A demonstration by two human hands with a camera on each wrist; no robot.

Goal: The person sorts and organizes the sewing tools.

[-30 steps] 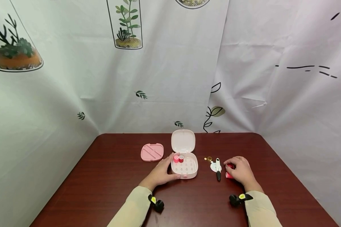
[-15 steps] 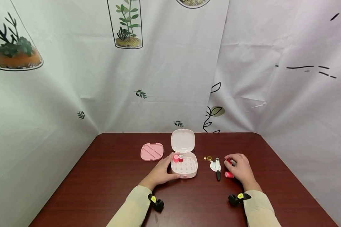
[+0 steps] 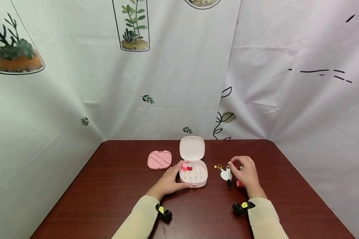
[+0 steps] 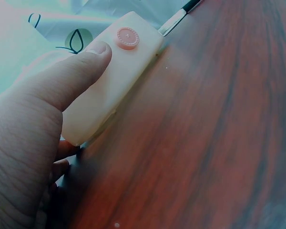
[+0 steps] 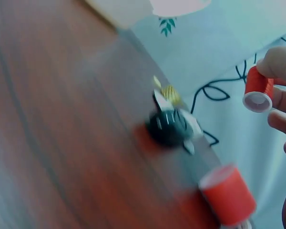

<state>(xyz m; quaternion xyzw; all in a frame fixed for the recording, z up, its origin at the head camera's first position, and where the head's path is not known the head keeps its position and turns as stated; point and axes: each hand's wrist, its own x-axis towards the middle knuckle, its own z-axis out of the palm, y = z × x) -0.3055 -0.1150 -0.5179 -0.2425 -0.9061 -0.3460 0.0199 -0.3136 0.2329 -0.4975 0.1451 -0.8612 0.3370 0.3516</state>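
A white sewing box (image 3: pixel 201 179) stands with its lid up, two thread spools, one pink (image 3: pixel 184 167) and one red (image 3: pixel 190 167), upright at the back left of its pegs. My left hand (image 3: pixel 168 182) grips the box by its left side, thumb on the front wall beside the pink round button (image 4: pixel 127 37). My right hand (image 3: pixel 246 173) pinches a red thread spool (image 5: pixel 259 88) between thumb and fingers, raised above the table. Below that hand another red spool (image 5: pixel 228 195) lies on its side.
A slim white-and-black tool (image 3: pixel 229 183) lies across a white disc (image 3: pixel 223 175) right of the box. Behind them are a gold thimble (image 3: pixel 219 166) and small button-like pieces. A pink divider tray (image 3: pixel 159 160) lies back left, near the printed curtain (image 3: pixel 167 73).
My right hand has lifted a red spool off the table and moved left and away from me, over the slim tool. The left hand keeps its grip on the box.
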